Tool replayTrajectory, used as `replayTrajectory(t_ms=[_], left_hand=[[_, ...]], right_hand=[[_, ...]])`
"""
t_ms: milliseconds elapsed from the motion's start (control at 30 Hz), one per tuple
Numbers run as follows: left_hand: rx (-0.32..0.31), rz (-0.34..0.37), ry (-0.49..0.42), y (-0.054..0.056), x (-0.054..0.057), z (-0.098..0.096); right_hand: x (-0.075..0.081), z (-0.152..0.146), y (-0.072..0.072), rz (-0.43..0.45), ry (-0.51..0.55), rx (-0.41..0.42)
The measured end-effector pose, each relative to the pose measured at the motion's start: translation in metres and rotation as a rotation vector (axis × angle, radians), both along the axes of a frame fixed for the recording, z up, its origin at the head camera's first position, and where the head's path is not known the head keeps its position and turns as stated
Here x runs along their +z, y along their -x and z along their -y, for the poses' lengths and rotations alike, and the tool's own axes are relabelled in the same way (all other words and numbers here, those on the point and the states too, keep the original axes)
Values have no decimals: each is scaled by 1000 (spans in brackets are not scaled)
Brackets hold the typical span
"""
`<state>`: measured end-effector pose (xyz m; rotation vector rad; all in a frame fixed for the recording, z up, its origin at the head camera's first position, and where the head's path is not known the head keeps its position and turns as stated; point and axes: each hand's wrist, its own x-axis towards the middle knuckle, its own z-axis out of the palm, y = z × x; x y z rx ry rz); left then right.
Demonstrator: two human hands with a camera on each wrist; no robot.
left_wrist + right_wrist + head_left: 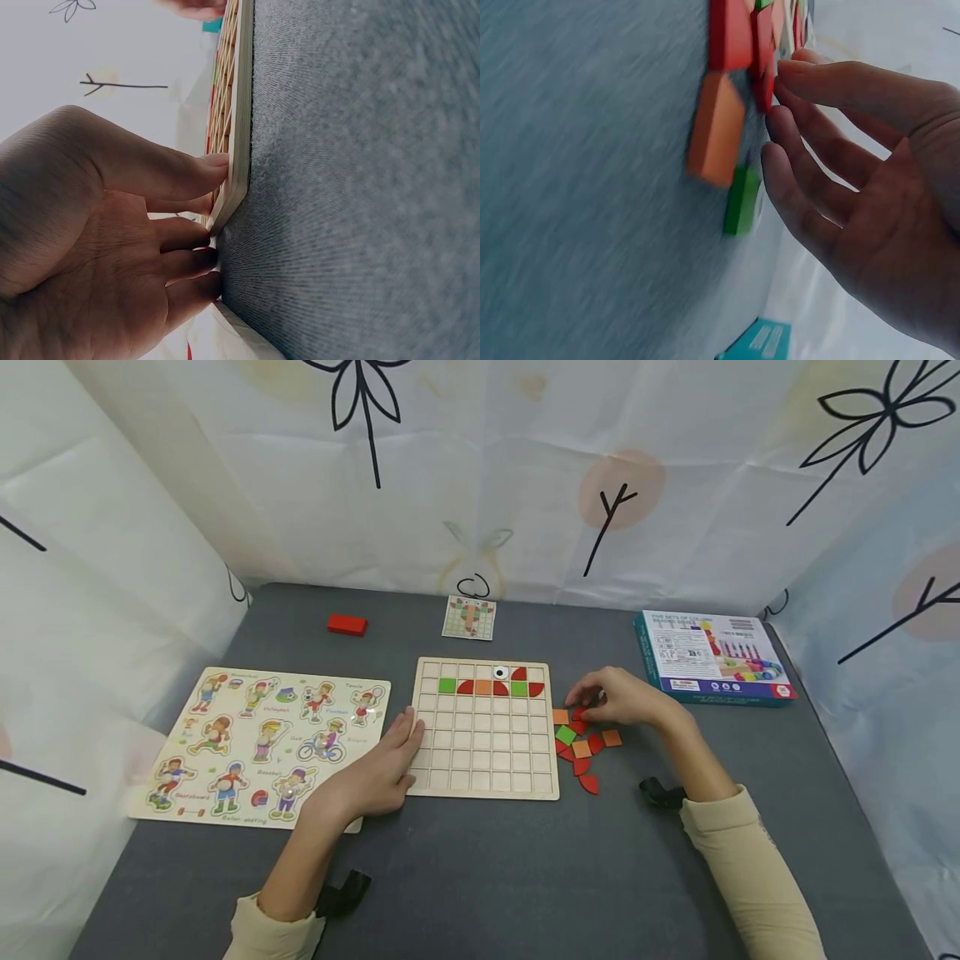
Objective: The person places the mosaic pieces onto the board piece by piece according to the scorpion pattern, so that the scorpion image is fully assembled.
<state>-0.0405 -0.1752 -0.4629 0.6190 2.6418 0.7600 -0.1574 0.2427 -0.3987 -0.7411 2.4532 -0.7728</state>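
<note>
A wooden grid board (483,752) lies flat in the middle of the table. Its upper rows hold green, orange and red pieces and a white tile with a black dot (501,673). My left hand (371,772) rests along the board's left edge, fingers fairly straight; in the left wrist view the thumb (169,169) touches the rim. Right of the board lies a loose pile of red quarter-round pieces (588,783), orange squares (612,738) and a green square (566,734). Over its far side hovers my right hand (626,696), fingers loosely bent and thumb apart; nothing shows between them. Another green piece (742,201) lies near that hand.
A small pattern card (468,618) lies behind the board, with a red block (347,625) to its left. On the left is a puzzle board with sports figures (240,735), close to my left hand. A boxed set (716,656) stands at the back right.
</note>
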Motion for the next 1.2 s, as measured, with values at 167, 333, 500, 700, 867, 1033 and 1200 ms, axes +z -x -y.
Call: replayTrajectory(t_ms=[167, 333, 500, 700, 867, 1033, 1200], left_hand=[[1, 37, -19, -4, 20, -4], [-13, 68, 9, -8, 44, -10], [-10, 72, 20, -8, 47, -12], [-5, 66, -47, -8, 40, -10], [-5, 71, 4, -8, 45, -12], [-11, 67, 29, -8, 47, -12], [0, 66, -8, -5, 35, -9]], right_hand=[[-2, -8, -1, -3, -5, 2], [-4, -11, -2, -22, -15, -5], [-7, -13, -3, -49, -17, -4], [-11, -12, -3, -69, -5, -1], [-13, -9, -2, -109, -15, -3], [-15, -4, -1, -150, -32, -34], [-17, -1, 1, -163, -45, -60]])
